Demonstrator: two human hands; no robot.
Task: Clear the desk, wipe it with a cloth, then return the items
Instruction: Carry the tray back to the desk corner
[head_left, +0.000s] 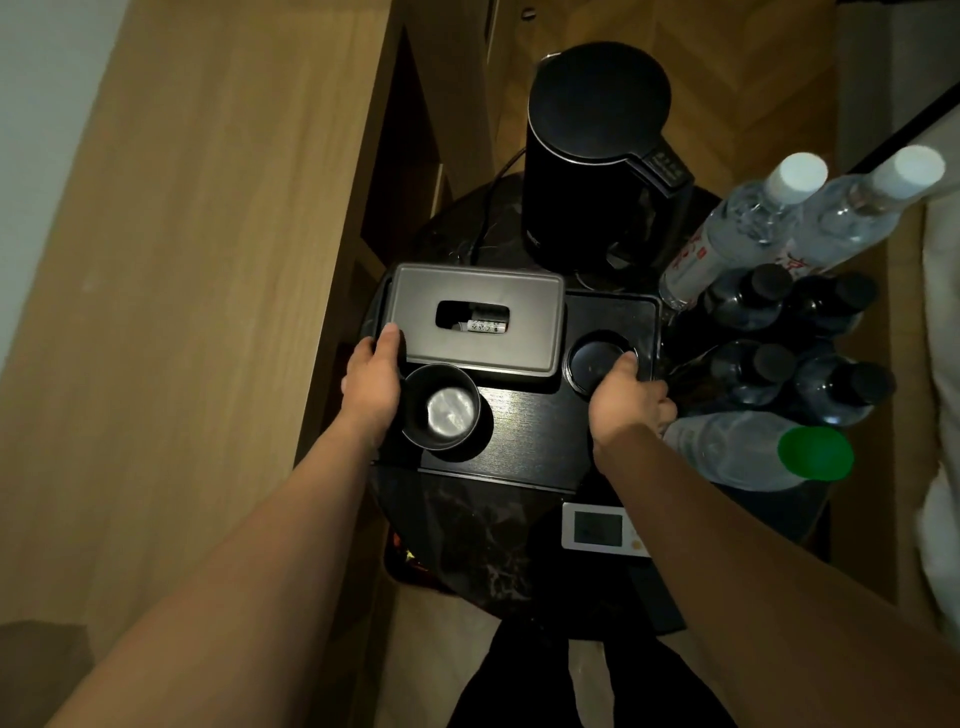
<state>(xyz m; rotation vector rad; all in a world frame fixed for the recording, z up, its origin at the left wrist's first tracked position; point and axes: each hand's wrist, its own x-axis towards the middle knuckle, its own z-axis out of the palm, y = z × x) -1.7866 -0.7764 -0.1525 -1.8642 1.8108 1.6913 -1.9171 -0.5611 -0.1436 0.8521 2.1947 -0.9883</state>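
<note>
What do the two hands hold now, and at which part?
Both hold the black tray. The left hand grips its left edge, beside the grey box. The right hand grips its right edge, thumb by the cup.

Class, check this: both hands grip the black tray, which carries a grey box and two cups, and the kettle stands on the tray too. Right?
Not quite. In the head view the kettle stands behind the tray, on the table. The left hand and right hand do grip the tray's sides.
</note>
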